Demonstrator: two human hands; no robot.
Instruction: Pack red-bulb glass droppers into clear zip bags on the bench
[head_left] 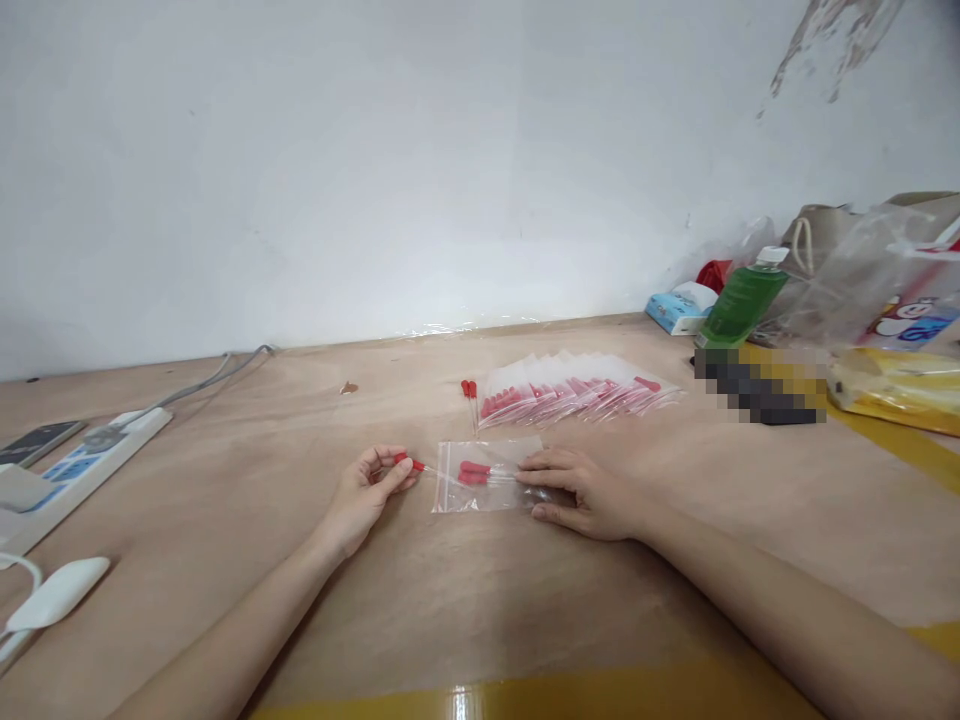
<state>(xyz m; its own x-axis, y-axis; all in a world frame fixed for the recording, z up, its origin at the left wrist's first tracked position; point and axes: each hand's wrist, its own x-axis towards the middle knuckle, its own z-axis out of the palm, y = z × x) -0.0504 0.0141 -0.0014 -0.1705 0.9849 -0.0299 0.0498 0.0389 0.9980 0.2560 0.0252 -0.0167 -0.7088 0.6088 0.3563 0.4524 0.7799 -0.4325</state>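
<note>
Between the thumb and fingers of my left hand (379, 487) is a dropper (410, 462), held by its red rubber bulb. The dropper's thin clear stem points right, over the left end of a clear zip bag (450, 500). Whether the tip is inside the bag I cannot tell. More red-bulbed droppers (472, 472) lie in the bag. My right hand (585, 492) lies across the bag's right end, its fingers stretched out and thumb apart, covering that end. Loose red-bulbed droppers (469, 388) lie just behind the bag.
Behind the bag is a fanned row of filled bags (570, 390). A power strip (97, 470), a phone (45, 440) and a white plug (64, 595) lie at left. At right are a green bottle (742, 305), a tissue pack (679, 308), a pixelated dark object (761, 388) and plastic bags (862, 275).
</note>
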